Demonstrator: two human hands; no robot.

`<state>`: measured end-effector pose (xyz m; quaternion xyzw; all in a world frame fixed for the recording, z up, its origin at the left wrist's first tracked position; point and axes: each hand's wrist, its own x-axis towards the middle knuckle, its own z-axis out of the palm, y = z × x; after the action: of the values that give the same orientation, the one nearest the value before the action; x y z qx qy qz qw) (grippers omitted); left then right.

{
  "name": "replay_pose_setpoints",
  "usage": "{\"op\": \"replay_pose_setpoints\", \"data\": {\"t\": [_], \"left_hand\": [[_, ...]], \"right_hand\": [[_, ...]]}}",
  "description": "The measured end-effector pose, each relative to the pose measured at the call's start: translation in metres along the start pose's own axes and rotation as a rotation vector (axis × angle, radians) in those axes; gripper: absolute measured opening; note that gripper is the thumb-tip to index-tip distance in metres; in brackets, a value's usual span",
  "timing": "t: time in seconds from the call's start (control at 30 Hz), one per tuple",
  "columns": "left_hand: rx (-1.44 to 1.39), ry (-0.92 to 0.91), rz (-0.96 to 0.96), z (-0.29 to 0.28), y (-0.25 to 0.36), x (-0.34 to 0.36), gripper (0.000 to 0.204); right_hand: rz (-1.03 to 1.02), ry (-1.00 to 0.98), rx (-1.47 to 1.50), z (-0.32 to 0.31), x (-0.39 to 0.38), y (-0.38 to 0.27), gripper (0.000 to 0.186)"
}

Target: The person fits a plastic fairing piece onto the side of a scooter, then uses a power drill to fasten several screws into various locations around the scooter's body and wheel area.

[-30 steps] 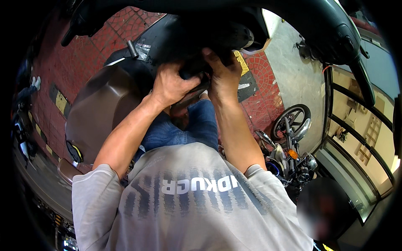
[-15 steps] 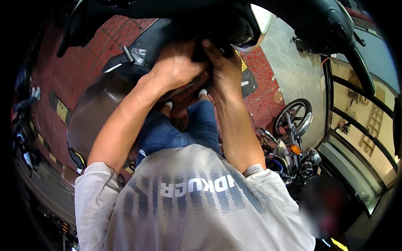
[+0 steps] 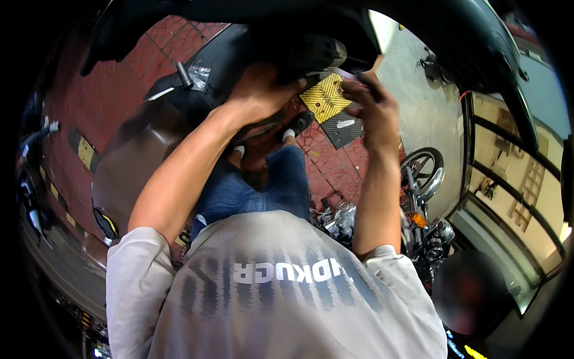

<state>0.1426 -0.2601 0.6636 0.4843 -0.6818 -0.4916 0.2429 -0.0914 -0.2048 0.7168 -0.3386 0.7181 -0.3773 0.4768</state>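
My left hand [image 3: 258,96] is at the dark underside of a scooter's front end [image 3: 311,51]. Its fingers blur into the shadow there, so what they hold, if anything, does not show. Off to the right my right hand [image 3: 375,110] is raised, bent at the fingers and smeared by motion; I cannot make out anything in it. A pale rounded part [image 3: 338,54] shows on the scooter between the hands. Black handlebar ends reach down on both sides, the right one a long lever or grip [image 3: 519,113].
Left of my arm lie a metal cylinder-headed tool [image 3: 184,76], a clear plastic packet [image 3: 198,78] and a brown seat [image 3: 133,161]. A yellow ribbed ramp piece [image 3: 324,99] rests on red paving [image 3: 326,155]. A parked motorcycle [image 3: 418,221] stands at right, near glass panels [image 3: 502,197].
My hands were close together at the scooter's front. My right hand has moved away to the right, uncovering the yellow ramp piece; my left hand stays near the same place.
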Motion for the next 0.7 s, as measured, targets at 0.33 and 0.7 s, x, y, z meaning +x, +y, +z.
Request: {"op": "replay_pose_setpoints", "data": {"t": [0.33,0.7], "left_hand": [[0.121,-0.015,0.06,0.008,-0.026,0.009,0.041],[0.138,-0.033,0.125,-0.008,-0.018,0.023,0.043]], "right_hand": [[-0.377,0.169,-0.603,-0.062,0.067,0.042,0.042],[-0.179,0.073,-0.547,-0.073,0.096,0.022,0.035]]}}
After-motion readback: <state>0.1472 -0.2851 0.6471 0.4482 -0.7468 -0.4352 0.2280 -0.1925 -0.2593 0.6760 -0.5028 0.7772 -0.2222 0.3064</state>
